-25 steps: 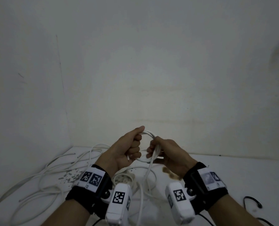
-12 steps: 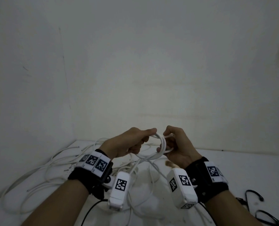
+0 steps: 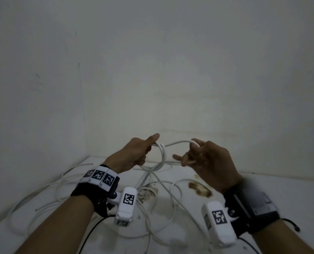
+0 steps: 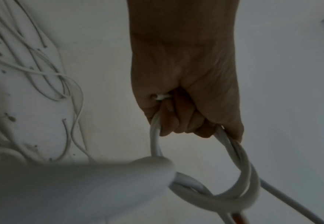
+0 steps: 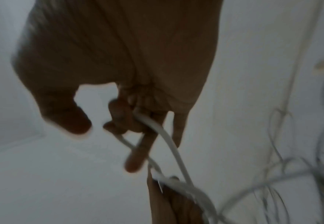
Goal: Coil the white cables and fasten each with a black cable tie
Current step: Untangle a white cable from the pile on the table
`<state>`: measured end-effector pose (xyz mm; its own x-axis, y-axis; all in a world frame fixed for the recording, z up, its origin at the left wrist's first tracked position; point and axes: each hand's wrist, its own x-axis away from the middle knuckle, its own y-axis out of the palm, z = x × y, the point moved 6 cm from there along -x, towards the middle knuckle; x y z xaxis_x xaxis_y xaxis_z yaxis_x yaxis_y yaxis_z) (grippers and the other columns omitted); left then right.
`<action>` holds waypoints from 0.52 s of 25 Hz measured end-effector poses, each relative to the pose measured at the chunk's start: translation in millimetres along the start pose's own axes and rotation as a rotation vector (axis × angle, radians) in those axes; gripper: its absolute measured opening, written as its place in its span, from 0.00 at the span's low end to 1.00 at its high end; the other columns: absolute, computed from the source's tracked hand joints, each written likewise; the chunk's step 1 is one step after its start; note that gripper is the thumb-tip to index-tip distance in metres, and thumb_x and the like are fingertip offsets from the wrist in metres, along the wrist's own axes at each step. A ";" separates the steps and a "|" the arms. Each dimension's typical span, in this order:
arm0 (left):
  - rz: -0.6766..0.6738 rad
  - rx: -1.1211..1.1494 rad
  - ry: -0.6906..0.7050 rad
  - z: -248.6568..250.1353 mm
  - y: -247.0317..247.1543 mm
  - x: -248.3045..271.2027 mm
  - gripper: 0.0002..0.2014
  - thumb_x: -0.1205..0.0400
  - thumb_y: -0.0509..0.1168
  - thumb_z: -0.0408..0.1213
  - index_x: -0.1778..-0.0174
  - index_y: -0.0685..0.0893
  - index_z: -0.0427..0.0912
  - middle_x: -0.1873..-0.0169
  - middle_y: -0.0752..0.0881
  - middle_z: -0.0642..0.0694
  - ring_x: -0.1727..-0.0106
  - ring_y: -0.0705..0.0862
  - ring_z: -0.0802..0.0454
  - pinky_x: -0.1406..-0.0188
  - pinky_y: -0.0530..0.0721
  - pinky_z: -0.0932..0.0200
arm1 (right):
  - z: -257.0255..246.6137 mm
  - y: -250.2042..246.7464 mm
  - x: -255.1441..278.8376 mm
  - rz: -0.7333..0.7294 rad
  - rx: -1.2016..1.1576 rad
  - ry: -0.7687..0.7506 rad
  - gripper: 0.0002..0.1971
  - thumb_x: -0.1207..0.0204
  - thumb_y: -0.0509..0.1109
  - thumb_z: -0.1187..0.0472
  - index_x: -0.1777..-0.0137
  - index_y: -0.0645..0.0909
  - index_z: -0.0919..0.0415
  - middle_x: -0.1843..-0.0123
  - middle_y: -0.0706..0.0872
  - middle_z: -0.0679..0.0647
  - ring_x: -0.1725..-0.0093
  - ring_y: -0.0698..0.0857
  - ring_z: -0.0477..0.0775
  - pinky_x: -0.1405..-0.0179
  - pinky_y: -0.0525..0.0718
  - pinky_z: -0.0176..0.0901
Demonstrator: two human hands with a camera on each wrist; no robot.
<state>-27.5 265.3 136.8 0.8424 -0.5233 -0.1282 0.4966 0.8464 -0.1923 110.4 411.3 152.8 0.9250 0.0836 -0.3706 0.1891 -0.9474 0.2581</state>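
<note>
Both hands are raised above a white table (image 3: 273, 191) set in a corner of pale walls. The left hand (image 3: 134, 154) is clenched in a fist around a small coil of white cable (image 3: 162, 154); the left wrist view shows its fingers (image 4: 178, 121) curled tight over at least 2 turns of the loop, with the thumb pressed along the top. The right hand (image 3: 207, 158), at 3 o'clock from the left and apart from it, has its upper fingers hooked over a single strand (image 3: 178, 143) that arcs across from the top of the coil. A second strand runs from the bottom of the coil to its lower fingers (image 5: 138, 151), which are partly extended; the right wrist view is blurred, so how firmly they pinch it cannot be told. From the coil's bottom, at 6 o'clock, the cable drops to the table. Loose white cables (image 3: 48, 193) sprawl over the table from 6 to 9 o'clock of the hands. A brown stain (image 3: 200, 189) marks the table below the right hand. Each wrist carries a black band with a white camera unit
</note>
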 end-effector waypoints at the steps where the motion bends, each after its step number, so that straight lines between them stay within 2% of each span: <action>1: 0.006 -0.011 0.002 0.3 -2.0 -2.5 0.22 0.21 0.69 0.58 0.74 0.76 0.45 0.80 0.61 0.51 0.80 0.56 0.54 0.77 0.57 0.60 | 8.9 -0.5 0.8 0.031 -0.092 0.004 0.14 0.38 0.67 0.66 0.70 0.61 0.58 0.80 0.57 0.52 0.80 0.64 0.56 0.48 0.82 0.56; 2: 0.015 -0.042 -0.002 -1.9 -5.0 -3.7 0.23 0.22 0.69 0.58 0.74 0.76 0.45 0.81 0.62 0.51 0.80 0.57 0.54 0.77 0.58 0.60 | 15.3 -6.3 -1.4 0.088 0.066 0.025 0.17 0.35 0.69 0.64 0.71 0.60 0.58 0.80 0.56 0.52 0.80 0.58 0.55 0.60 0.79 0.52; 3: 0.034 -0.087 -0.011 -5.9 -9.4 -4.2 0.24 0.22 0.69 0.59 0.74 0.76 0.44 0.82 0.64 0.52 0.80 0.58 0.54 0.77 0.59 0.60 | 15.1 -17.1 -6.5 0.128 0.452 0.039 0.19 0.31 0.72 0.61 0.73 0.63 0.61 0.80 0.60 0.53 0.80 0.59 0.54 0.67 0.73 0.47; 5: 0.039 -0.197 -0.031 -16.3 -17.4 -3.3 0.26 0.24 0.69 0.62 0.78 0.76 0.46 0.84 0.67 0.53 0.80 0.60 0.54 0.76 0.60 0.60 | 3.8 -40.1 -18.8 0.175 1.495 0.090 0.17 0.28 0.73 0.56 0.71 0.73 0.64 0.77 0.72 0.52 0.75 0.72 0.55 0.72 0.70 0.43; 6: 0.035 -0.213 -0.034 -21.2 -18.9 -2.3 0.27 0.24 0.68 0.63 0.82 0.75 0.48 0.84 0.66 0.53 0.80 0.59 0.53 0.76 0.60 0.60 | -7.2 -46.9 -23.6 0.216 1.796 0.113 0.14 0.28 0.72 0.57 0.69 0.75 0.64 0.75 0.75 0.53 0.71 0.78 0.58 0.73 0.71 0.42; 7: 0.039 -0.189 -0.032 -23.2 -19.0 -1.9 0.28 0.24 0.68 0.63 0.84 0.74 0.49 0.83 0.65 0.51 0.80 0.59 0.53 0.76 0.59 0.60 | -18.4 -51.3 -26.7 0.266 1.853 0.091 0.12 0.28 0.71 0.58 0.68 0.76 0.63 0.74 0.77 0.53 0.68 0.80 0.59 0.73 0.71 0.41; 8: 0.063 -0.114 -0.034 -24.5 -19.9 -2.7 0.27 0.24 0.68 0.62 0.83 0.73 0.50 0.81 0.63 0.50 0.80 0.58 0.53 0.76 0.59 0.60 | -27.2 -56.4 -28.3 0.312 1.725 0.054 0.12 0.29 0.72 0.59 0.70 0.77 0.62 0.74 0.79 0.53 0.68 0.80 0.59 0.72 0.73 0.40; 9: 0.102 -0.007 -0.049 -26.6 -20.8 -3.7 0.26 0.24 0.69 0.61 0.80 0.72 0.48 0.80 0.61 0.49 0.80 0.57 0.53 0.76 0.58 0.60 | -30.0 -60.2 -29.3 0.330 1.427 0.025 0.12 0.30 0.73 0.60 0.72 0.77 0.61 0.76 0.79 0.53 0.69 0.79 0.57 0.68 0.75 0.39; 10: 0.135 0.087 -0.064 -27.6 -20.5 -4.1 0.25 0.23 0.70 0.59 0.77 0.71 0.47 0.79 0.61 0.50 0.80 0.57 0.54 0.77 0.58 0.60 | -28.3 -58.9 -28.4 0.302 1.025 0.004 0.13 0.31 0.74 0.61 0.74 0.77 0.61 0.78 0.78 0.53 0.69 0.80 0.57 0.60 0.79 0.40; 11: 0.153 0.163 -0.071 -28.5 -20.0 -4.5 0.25 0.23 0.70 0.59 0.75 0.70 0.47 0.79 0.60 0.50 0.80 0.56 0.54 0.79 0.57 0.61 | -23.2 -50.2 -24.8 0.229 0.570 -0.004 0.12 0.32 0.73 0.63 0.74 0.75 0.60 0.81 0.74 0.53 0.69 0.81 0.59 0.51 0.81 0.46; 12: 0.151 0.228 -0.068 -28.7 -19.0 -5.7 0.24 0.22 0.69 0.58 0.74 0.70 0.47 0.78 0.59 0.50 0.80 0.56 0.54 0.80 0.57 0.61 | -18.8 -36.4 -19.1 0.156 0.164 0.008 0.11 0.32 0.70 0.63 0.73 0.74 0.60 0.83 0.67 0.52 0.73 0.80 0.60 0.47 0.82 0.51; 13: 0.148 0.286 -0.060 -28.2 -20.0 -6.2 0.23 0.22 0.69 0.58 0.73 0.71 0.47 0.78 0.59 0.51 0.80 0.55 0.54 0.81 0.56 0.61 | -16.5 -23.9 -13.0 0.092 -0.032 0.025 0.09 0.31 0.67 0.63 0.71 0.73 0.60 0.84 0.60 0.50 0.79 0.75 0.58 0.55 0.83 0.51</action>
<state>-48.6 248.9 113.9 0.9164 -0.3931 -0.0751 0.3993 0.9106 0.1063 99.4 437.9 166.2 0.9469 0.0051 -0.3216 0.1131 -0.9413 0.3181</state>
